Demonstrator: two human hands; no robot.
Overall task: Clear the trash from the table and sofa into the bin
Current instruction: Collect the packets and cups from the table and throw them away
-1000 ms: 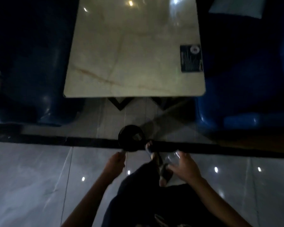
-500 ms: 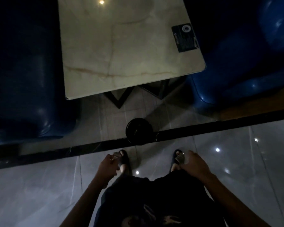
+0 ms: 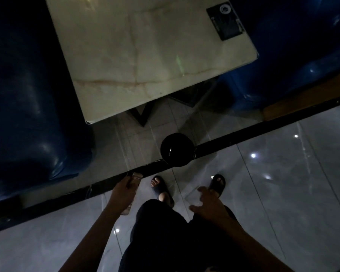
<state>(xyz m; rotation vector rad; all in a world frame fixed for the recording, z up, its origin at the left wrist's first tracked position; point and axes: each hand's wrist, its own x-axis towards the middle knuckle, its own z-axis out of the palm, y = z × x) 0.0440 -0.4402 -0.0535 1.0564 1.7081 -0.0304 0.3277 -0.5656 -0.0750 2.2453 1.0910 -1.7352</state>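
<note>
Your right hand (image 3: pixel 208 205) curls round a clear cup (image 3: pixel 194 197), thumb on the near side, fingers over the top; the cup is so transparent in this dim light that only its rim and a few glints show. Your left hand (image 3: pixel 124 191) grips a pale, flat piece of trash (image 3: pixel 134 178) that sticks out past the fingers; what it is cannot be made out, and a lower end shows below the palm. The bin (image 3: pixel 178 149), round and black, stands on the floor just ahead of both hands, between them and the table (image 3: pixel 145 55); its inside is too dark to read. The table top is glossy cream marble with thin reddish veins, its far end cut off. A dark card (image 3: pixel 225 22) lies flat at its right edge. Shiny blue sofas (image 3: pixel 31 114) flank the table, mostly lost in shadow.
</note>
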